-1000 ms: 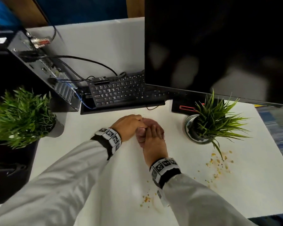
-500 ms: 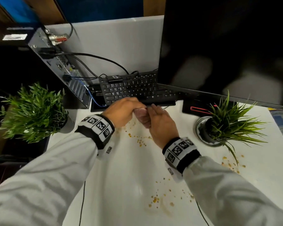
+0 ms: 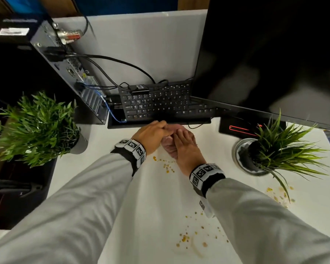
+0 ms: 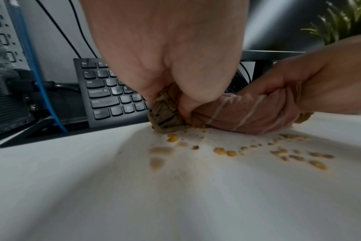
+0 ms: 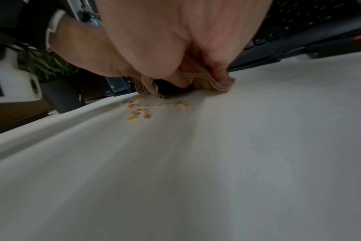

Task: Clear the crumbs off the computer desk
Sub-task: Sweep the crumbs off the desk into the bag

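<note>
Pinkish striped cloth (image 4: 237, 114), bunched small, gripped from both ends at the centre of the head view: left hand (image 3: 152, 136) curled round one end, right hand (image 3: 185, 151) clamped over the other, both pressing the bundle onto the white desk (image 3: 160, 206) just in front of the keyboard (image 3: 160, 103). Crumbs (image 4: 225, 151) scattered right beside the cloth's near edge, a few apparently caught in its folds in the left wrist view.

Best done, probably, by keeping the cloth's lower edge flat on the surface and dragging toward the body in one slow pull, gathering rather than flicking. Worth keeping the folds pinched tight so nothing caught spills back out. Worth staying off the keys too, since crumbs pushed that way could lodge between them.

More crumbs (image 3: 187, 239) at lower centre of the head view, with a faint smear beside them, and another patch (image 3: 278, 195) at right under the leaves of a potted plant (image 3: 274, 149). Second plant (image 3: 36, 126) at left, computer box (image 3: 69, 73) with cables at upper left, dark monitor (image 3: 274, 54) filling the upper right. Job clearly far from done.
</note>
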